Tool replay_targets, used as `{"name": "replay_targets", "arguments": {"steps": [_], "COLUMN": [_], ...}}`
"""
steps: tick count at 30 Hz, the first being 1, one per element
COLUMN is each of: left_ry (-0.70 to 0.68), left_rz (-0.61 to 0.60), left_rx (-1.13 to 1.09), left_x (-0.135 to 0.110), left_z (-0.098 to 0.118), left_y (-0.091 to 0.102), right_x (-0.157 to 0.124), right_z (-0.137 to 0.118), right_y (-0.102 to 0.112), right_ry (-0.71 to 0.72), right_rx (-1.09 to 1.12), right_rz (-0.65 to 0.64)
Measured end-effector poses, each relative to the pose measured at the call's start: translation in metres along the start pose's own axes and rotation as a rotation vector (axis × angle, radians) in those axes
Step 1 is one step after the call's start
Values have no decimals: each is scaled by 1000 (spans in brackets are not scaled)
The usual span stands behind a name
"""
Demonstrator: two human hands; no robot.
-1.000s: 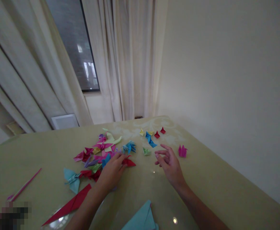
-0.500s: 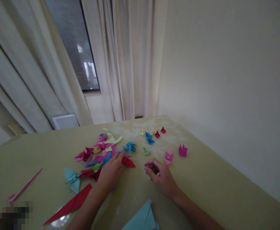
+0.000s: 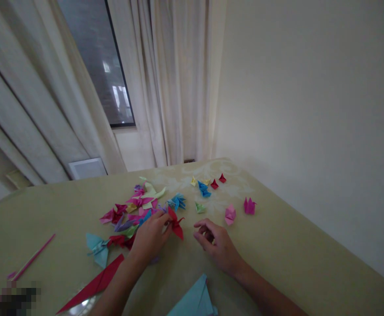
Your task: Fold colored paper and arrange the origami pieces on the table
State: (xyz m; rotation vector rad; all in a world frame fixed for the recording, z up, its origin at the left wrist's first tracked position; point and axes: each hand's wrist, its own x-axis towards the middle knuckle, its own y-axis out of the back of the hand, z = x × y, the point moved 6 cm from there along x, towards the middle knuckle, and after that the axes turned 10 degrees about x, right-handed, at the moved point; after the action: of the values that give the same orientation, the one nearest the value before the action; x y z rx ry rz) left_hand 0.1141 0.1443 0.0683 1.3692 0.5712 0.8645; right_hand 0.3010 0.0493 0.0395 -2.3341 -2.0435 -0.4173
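My left hand (image 3: 149, 239) pinches a red origami piece (image 3: 175, 224) and holds it tilted up just off the yellow-green table (image 3: 277, 245). To its right, my right hand (image 3: 215, 243) rests near the table with its fingers curled in; nothing shows inside them. A heap of coloured origami figures (image 3: 136, 210) lies right behind my left hand. A light pink folded piece (image 3: 229, 214) and a magenta one (image 3: 249, 205) sit beyond my right hand.
Small blue (image 3: 204, 189), red (image 3: 218, 181) and yellow pieces lie farther back, a blue crane (image 3: 96, 248) at the left. A red paper sheet (image 3: 91, 287) and a light blue sheet (image 3: 195, 300) lie near me. A pink stick (image 3: 32, 256) lies far left. Curtains and a wall stand behind.
My right hand pulled back from the magenta piece toward me and curled shut, uncovering the light pink piece. My left hand lifted the red origami piece up from the table.
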Motion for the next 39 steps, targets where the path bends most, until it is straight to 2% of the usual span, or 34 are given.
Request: {"name": "replay_targets", "arguments": {"steps": [3,5,9,12,15,17,20,22,24,26,28,31,34,36,39], "left_ry": [-172,-241,-245,-242,-141,-16,152,205,225,240,252,234,154,89,-4], "left_rz": [-14,-18,10,3,38,80,54,10,-8,-11,3,66,173,210,146], "left_rx": [-280,-381,-433,-481,-407,-194,108,144,115,87,63,-40,-263,-392,-491], "left_x": [-6,-11,-15,-12,-6,-4,-3,-4,-5,-6,-7,-7,-8,-7,-4], "left_z": [25,40,56,53,25,-6,-53,-74,-86,-89,-89,-81,-66,-52,-28], "left_y": [13,18,19,16,19,22,21,16,14,15,22,40,58,62,48], "right_x": [0,1,2,3,6,9,9,6,3,2,2,-1,-2,0,4], "right_z": [-8,-14,-24,-31,-40,-47,-54,-55,-51,-43,-33,-16,-4,1,-11], "right_y": [3,4,10,17,33,57,114,153,184,205,216,217,211,209,202], "right_ry": [56,111,177,195,219,253,299,284,225,142,52,-42,-97,-143,-108], "right_rx": [-8,-28,-71,-105,-153,-183,-282,-405,-543,-663,-742,-771,-784,-836,-948], "right_rz": [-11,-62,-106,-99,-50,77,399,585,645,580,459,268,111,91,265]}}
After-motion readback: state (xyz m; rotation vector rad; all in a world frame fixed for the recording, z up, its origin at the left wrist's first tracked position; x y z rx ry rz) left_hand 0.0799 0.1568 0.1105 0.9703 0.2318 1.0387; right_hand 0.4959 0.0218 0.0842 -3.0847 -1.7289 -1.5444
